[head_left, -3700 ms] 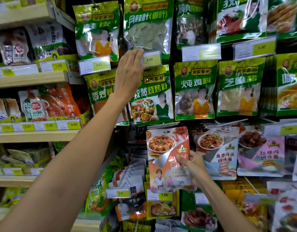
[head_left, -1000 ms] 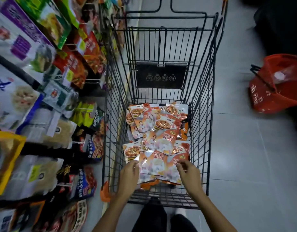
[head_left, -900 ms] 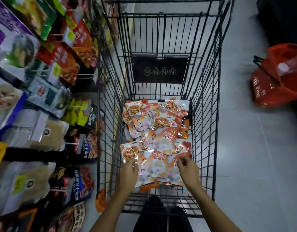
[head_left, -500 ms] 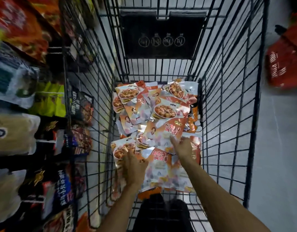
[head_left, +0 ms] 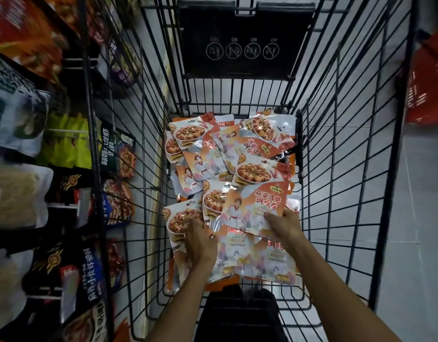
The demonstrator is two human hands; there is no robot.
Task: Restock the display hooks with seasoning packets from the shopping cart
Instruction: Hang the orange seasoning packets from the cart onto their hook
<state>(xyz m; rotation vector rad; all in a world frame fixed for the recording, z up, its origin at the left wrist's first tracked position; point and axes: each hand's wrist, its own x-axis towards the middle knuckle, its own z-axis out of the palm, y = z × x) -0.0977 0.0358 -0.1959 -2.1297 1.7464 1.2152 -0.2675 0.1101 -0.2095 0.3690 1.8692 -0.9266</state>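
1. The right hand (head_left: 283, 227) pinches the lower edge of the topmost orange-and-white glossy seasoning packet (head_left: 256, 193), which lies on the pile of matching packets (head_left: 203, 154) in the black wire shopping cart (head_left: 341, 169).
2. The left hand (head_left: 200, 239) rests on a neighbouring packet (head_left: 179, 218). Its fingers (head_left: 197, 223) are bent, but I cannot tell if they grip.
3. Advice: lift one packet only, and steady the pile with the left hand.

We look down on orange-and-white seasoning packets (head_left: 223, 154), each printed with a dish of food and a cook, heaped overlapping across the floor of the black wire shopping cart (head_left: 348, 149). The top packet (head_left: 255, 193) lies face-up toward the near right corner, its lower edge gripped by the right hand (head_left: 282, 223).
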